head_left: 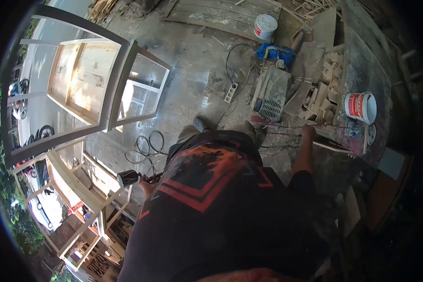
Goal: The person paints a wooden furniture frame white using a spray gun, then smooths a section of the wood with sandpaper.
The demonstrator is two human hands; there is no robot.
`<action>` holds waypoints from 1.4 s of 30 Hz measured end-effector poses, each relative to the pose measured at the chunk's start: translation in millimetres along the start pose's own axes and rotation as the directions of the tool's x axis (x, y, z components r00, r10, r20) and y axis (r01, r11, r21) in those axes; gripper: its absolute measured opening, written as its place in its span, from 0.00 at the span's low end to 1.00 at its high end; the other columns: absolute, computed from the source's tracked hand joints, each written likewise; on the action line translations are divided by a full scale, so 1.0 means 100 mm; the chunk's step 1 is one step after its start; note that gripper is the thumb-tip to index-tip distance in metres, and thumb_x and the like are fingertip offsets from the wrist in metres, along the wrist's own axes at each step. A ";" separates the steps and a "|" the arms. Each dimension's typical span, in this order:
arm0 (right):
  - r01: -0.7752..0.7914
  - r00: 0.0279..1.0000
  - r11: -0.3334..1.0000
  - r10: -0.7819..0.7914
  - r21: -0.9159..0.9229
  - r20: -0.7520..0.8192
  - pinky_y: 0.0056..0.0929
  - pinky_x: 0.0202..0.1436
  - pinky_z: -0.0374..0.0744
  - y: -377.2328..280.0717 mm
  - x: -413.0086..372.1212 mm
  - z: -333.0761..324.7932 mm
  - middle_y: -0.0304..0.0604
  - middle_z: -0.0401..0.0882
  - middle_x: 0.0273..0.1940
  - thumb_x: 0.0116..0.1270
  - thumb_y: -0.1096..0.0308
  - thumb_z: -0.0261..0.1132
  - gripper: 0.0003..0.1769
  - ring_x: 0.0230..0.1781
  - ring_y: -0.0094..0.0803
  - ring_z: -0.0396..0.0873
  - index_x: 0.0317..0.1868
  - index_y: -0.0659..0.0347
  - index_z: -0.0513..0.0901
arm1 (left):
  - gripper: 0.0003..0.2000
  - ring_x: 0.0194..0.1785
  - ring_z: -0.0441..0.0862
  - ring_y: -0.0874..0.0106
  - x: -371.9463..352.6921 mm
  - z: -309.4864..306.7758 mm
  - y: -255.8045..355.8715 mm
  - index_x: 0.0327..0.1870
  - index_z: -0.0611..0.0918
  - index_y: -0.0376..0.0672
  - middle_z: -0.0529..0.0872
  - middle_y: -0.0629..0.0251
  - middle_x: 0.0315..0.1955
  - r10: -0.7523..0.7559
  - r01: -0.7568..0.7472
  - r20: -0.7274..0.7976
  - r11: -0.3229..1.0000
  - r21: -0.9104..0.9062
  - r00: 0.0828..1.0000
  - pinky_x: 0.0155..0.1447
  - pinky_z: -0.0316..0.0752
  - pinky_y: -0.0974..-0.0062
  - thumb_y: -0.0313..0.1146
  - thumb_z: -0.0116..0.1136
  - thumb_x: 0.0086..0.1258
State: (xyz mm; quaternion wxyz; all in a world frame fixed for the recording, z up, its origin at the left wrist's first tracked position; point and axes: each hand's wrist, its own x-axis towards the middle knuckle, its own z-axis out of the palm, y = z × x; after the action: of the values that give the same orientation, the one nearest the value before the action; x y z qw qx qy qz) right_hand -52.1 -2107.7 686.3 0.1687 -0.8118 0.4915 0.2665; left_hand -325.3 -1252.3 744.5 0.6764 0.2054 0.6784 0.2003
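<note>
At the left side of my body, my left hand (148, 188) is closed around the handle of a spray gun (128, 178) with a dark cup, which points away to the left. A thin hose (150, 145) lies in loops on the floor just beyond it. Out to the right, my right hand (309, 133) looks closed at the edge of the bench, beside dark and red cables (282, 126); whatever is in its fingers is too small to make out. A grey-painted wooden frame (115, 87) stands ahead on the left.
Bare wooden frames (75, 188) stand at the lower left. Ahead on the floor are a power strip (231, 92), a dusty machine (271, 94), a white bucket (265, 27) and wood offcuts (324, 84). Another bucket (360, 107) sits on the bench at right.
</note>
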 end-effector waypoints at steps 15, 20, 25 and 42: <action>0.069 0.806 0.970 -0.192 0.233 0.559 0.40 0.40 0.76 -1.74 -1.75 1.85 0.47 0.80 0.42 0.74 0.51 0.65 0.22 0.40 0.37 0.81 0.54 0.64 0.83 | 0.13 0.56 0.84 0.57 -0.16 2.19 0.83 0.49 0.78 0.52 0.87 0.56 0.55 -0.179 -0.003 0.380 0.902 0.432 0.907 0.58 0.77 0.54 0.35 0.61 0.65; 0.138 0.829 0.943 -0.276 0.301 0.487 0.35 0.27 0.77 -2.56 -0.73 1.79 0.40 0.80 0.31 0.75 0.52 0.65 0.20 0.28 0.32 0.82 0.50 0.62 0.83 | 0.17 0.60 0.82 0.55 -0.41 2.90 0.73 0.53 0.77 0.52 0.86 0.56 0.56 -0.186 -0.007 0.384 0.894 0.448 0.905 0.61 0.74 0.53 0.34 0.62 0.63; 0.144 0.817 0.842 -0.398 0.520 0.418 0.36 0.26 0.73 -3.55 0.45 1.49 0.37 0.79 0.36 0.75 0.53 0.64 0.18 0.25 0.30 0.78 0.53 0.59 0.83 | 0.19 0.58 0.83 0.51 -0.85 3.89 0.37 0.56 0.74 0.47 0.86 0.50 0.55 -0.191 0.052 0.270 0.891 0.451 0.944 0.61 0.76 0.49 0.30 0.60 0.64; -0.037 0.996 0.964 0.013 -0.263 -0.093 0.53 0.57 0.84 -3.25 3.41 0.45 0.63 0.89 0.48 0.72 0.46 0.61 0.31 0.52 0.57 0.88 0.46 0.72 0.89 | 0.23 0.63 0.82 0.45 -0.96 6.54 -0.40 0.61 0.73 0.42 0.86 0.41 0.57 -0.349 0.020 0.325 0.707 0.707 0.879 0.70 0.74 0.50 0.30 0.58 0.62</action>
State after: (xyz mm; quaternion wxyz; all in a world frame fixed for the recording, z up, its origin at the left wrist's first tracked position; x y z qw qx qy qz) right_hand 351.9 -2175.4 450.3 0.0331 -0.8320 0.4689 0.2947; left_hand 328.1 -1342.3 799.6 0.7028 0.4085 0.5519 -0.1861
